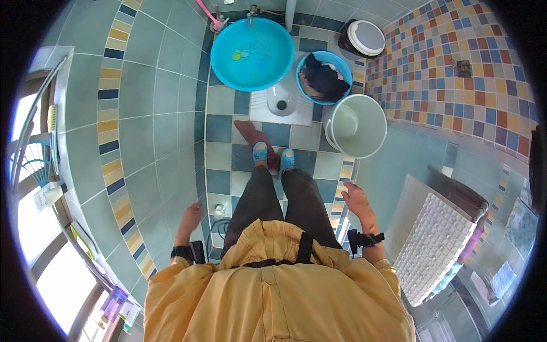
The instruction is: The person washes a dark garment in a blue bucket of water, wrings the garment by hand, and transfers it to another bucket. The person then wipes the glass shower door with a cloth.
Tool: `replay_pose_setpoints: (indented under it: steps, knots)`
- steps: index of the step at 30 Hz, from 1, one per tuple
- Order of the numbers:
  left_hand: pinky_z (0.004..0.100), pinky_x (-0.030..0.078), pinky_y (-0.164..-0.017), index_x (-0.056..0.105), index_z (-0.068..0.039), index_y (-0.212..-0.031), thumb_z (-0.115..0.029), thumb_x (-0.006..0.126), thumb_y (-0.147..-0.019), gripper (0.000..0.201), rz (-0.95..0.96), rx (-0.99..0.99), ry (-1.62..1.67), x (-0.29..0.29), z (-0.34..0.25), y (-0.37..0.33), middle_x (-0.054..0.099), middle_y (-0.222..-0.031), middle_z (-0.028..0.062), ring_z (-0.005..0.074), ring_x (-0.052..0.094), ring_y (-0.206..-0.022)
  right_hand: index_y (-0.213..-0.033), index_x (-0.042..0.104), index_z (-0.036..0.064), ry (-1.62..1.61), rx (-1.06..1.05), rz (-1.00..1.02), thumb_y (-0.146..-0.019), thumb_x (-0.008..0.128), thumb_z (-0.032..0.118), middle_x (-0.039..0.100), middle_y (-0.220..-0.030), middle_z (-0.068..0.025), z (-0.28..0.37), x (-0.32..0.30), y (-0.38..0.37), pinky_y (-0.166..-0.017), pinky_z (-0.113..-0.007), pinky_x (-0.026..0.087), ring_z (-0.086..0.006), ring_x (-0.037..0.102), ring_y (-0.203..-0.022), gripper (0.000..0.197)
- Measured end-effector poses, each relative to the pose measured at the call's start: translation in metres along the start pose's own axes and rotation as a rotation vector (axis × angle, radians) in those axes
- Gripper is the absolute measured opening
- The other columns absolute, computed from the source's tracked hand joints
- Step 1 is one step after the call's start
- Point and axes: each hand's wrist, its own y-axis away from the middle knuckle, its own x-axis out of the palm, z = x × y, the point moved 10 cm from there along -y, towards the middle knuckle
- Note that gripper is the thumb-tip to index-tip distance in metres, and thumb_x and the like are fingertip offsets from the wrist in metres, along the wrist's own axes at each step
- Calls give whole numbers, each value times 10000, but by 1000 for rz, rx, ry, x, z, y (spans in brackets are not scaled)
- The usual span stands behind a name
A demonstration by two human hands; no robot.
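Note:
My left hand (pixel 194 215) hangs at my left side near the tiled wall, empty, its fingers loosely bent. On the other side, my right hand (pixel 356 198) is also empty with its fingers partly apart. The nearest thing ahead of it is a pale bucket (pixel 367 128). A large blue basin (pixel 250 37) stands under a tap (pixel 250 17), with small green and whitish things on its bottom. Beside it, a smaller blue basin (pixel 337 58) holds dark clothes (pixel 325 78). A brown cloth (pixel 249 132) lies on the floor, partly under my blue sandals (pixel 260 151).
A squat toilet (pixel 285 94) lies between the basins and my feet. At the far right stands a black bin (pixel 364 39) with a white lid. A white woven hamper (pixel 436 245) is to my right. A pink-handled brush (pixel 204 10) leans in the far left corner.

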Motion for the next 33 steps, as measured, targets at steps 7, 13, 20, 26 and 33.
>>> replay_pose_setpoints:
  steps: [7,13,20,26,33]
  knots:
    - [335,473,-694,555,-46,-1026,-177,565,-772,286,-176,55,210,-16,-70,-12,621,-851,166,289,604,-795,-1050,534,4,-51,-1,-85,-767,559,150,572,-1012,-196,-39,-20,35,-796,-377,445,-349,554,-911,320]
    - [326,474,-715,555,-60,-1036,-178,563,-781,282,-91,19,45,59,-128,9,626,-880,150,256,610,-821,-1033,532,-7,-141,31,-121,-741,576,122,562,-999,-223,-109,-62,85,-786,-404,442,-370,537,-919,323]
    - [319,473,-730,552,-59,-1063,-205,581,-772,326,12,5,160,114,-151,18,621,-916,150,243,604,-835,-1034,522,-5,3,-83,-151,-744,569,121,562,-977,-222,-131,-84,76,-764,-412,448,-380,539,-890,320]
    - [348,473,-731,556,-61,-1036,-205,572,-767,305,30,-46,79,121,-119,42,619,-913,161,275,605,-845,-1037,516,17,-10,-120,-133,-755,553,117,562,-966,-219,-99,-90,46,-760,-416,451,-376,541,-880,302]
    - [291,443,-772,526,-27,-1077,-147,548,-808,295,-7,-71,192,91,-73,54,606,-948,130,191,569,-880,-1055,521,6,23,-66,-2,-752,570,134,555,-1032,-210,-103,-50,37,-807,-396,442,-361,531,-945,333]
